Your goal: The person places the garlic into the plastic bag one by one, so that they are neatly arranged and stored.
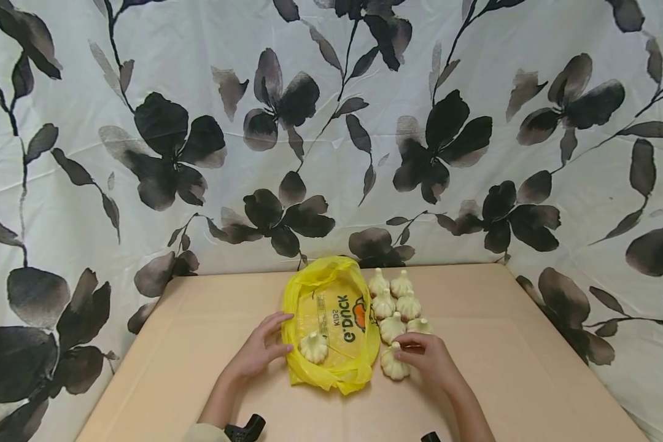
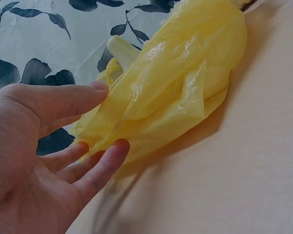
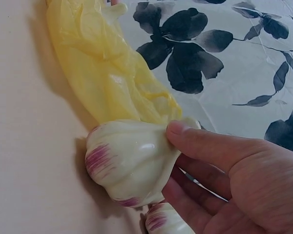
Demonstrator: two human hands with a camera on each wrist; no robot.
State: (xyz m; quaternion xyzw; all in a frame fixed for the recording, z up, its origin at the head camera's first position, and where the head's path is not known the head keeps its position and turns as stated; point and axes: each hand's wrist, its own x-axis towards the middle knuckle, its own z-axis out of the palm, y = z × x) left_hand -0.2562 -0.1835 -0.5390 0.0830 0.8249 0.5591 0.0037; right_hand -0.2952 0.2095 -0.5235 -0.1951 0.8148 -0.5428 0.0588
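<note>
At lower centre, one garlic bulb point(image 1: 314, 348) is bagged, another point(image 1: 394, 364) pinched by the right hand point(image 1: 428, 357), six point(image 1: 383, 304) left unbagged, left hand point(image 1: 259, 348) spread wide.

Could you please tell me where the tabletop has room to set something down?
Bare tabletop lies between the right hand and the right edge, and between the left hand and the left edge. The middle is crowded: the yellow bag close beside the garlic bulbs.
</note>
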